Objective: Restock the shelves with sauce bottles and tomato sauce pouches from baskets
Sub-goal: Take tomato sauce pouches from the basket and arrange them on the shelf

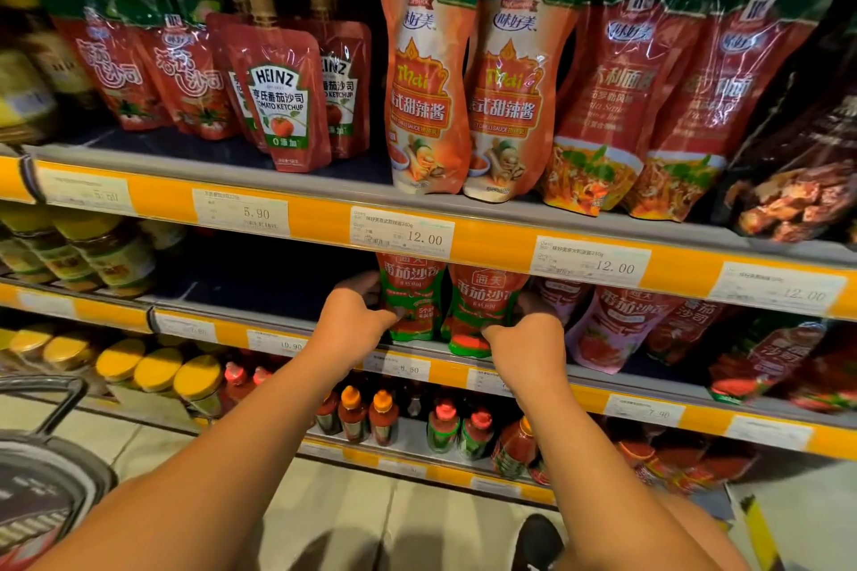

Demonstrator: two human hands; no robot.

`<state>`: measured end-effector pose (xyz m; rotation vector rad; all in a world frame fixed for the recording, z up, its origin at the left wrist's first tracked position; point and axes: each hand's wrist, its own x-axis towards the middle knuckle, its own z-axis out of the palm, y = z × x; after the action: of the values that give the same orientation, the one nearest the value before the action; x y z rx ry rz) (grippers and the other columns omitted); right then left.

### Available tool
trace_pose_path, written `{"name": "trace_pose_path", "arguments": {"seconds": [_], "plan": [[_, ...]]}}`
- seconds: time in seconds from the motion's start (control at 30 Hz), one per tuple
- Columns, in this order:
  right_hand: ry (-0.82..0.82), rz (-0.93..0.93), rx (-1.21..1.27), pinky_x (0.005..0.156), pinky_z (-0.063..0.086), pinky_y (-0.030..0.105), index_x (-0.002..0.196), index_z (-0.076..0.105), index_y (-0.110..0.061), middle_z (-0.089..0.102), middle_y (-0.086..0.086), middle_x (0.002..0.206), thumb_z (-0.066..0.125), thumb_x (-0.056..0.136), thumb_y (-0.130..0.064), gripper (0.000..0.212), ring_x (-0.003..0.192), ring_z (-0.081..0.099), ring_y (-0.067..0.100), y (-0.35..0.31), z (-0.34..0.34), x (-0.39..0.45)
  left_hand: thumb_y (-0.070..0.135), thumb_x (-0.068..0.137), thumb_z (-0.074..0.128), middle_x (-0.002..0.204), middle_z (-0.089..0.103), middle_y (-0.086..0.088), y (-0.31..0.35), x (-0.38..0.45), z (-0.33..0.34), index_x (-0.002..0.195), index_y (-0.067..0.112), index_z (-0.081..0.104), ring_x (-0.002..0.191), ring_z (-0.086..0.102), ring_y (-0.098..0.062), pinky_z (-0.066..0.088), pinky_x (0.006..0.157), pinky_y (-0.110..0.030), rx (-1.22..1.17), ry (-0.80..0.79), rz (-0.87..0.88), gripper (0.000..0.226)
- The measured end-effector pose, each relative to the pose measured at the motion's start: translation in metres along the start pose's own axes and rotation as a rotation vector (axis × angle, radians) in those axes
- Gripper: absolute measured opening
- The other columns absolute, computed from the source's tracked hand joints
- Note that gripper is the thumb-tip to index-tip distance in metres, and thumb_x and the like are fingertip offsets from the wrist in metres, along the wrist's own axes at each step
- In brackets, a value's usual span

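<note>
Two tomato sauce pouches stand on the middle shelf, each grasped by one hand. The left hand curls round the left pouch, fingers behind it, thumb in front. The right hand likewise pinches the right pouch. Left of the fingers the shelf holds no pouches, so restocking appears partway done. A basket waits at lower left, contents unclear.

Yellow-edged middle shelf with upright tomato sauce pouches beside pink pouches
</note>
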<state>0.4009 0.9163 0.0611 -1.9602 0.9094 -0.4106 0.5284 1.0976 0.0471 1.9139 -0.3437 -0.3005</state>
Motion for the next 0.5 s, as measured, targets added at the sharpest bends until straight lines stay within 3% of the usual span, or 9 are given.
{"name": "trace_pose_path", "arguments": {"seconds": [0.1, 0.27, 0.5], "plan": [[0.035, -0.013, -0.011, 0.051, 0.037, 0.028, 0.093, 0.065, -0.008, 0.057, 0.012, 0.063, 0.076, 0.084, -0.009, 0.015, 0.054, 0.047, 0.024, 0.001, 0.001, 0.002, 0.001, 0.086, 0.081, 0.117, 0.073, -0.003, 0.002, 0.004, 0.008, 0.127, 0.017, 0.071, 0.115, 0.065, -0.021, 0.056, 0.099, -0.046, 0.010, -0.017, 0.005, 0.045], [0.045, -0.026, 0.017, 0.053, 0.039, 0.022, 0.111, 0.070, -0.017, 0.071, 0.003, 0.083, 0.074, 0.084, -0.005, 0.029, 0.071, 0.063, 0.024, 0.000, 0.001, 0.005, 0.001, 0.086, 0.081, 0.119, 0.073, -0.004, 0.000, 0.007, 0.014, 0.129, 0.015, 0.070, 0.115, 0.064, -0.021, 0.053, 0.092, -0.035, 0.015, 0.004, 0.011, 0.047], [0.052, -0.005, -0.037, 0.054, 0.045, 0.028, 0.103, 0.064, -0.018, 0.068, 0.007, 0.077, 0.070, 0.085, -0.004, 0.023, 0.068, 0.064, 0.030, -0.002, 0.003, 0.003, 0.006, 0.087, 0.080, 0.118, 0.072, -0.001, -0.001, 0.006, 0.012, 0.130, 0.021, 0.068, 0.114, 0.064, -0.020, 0.055, 0.095, -0.039, 0.070, -0.015, 0.007, 0.047]]}}
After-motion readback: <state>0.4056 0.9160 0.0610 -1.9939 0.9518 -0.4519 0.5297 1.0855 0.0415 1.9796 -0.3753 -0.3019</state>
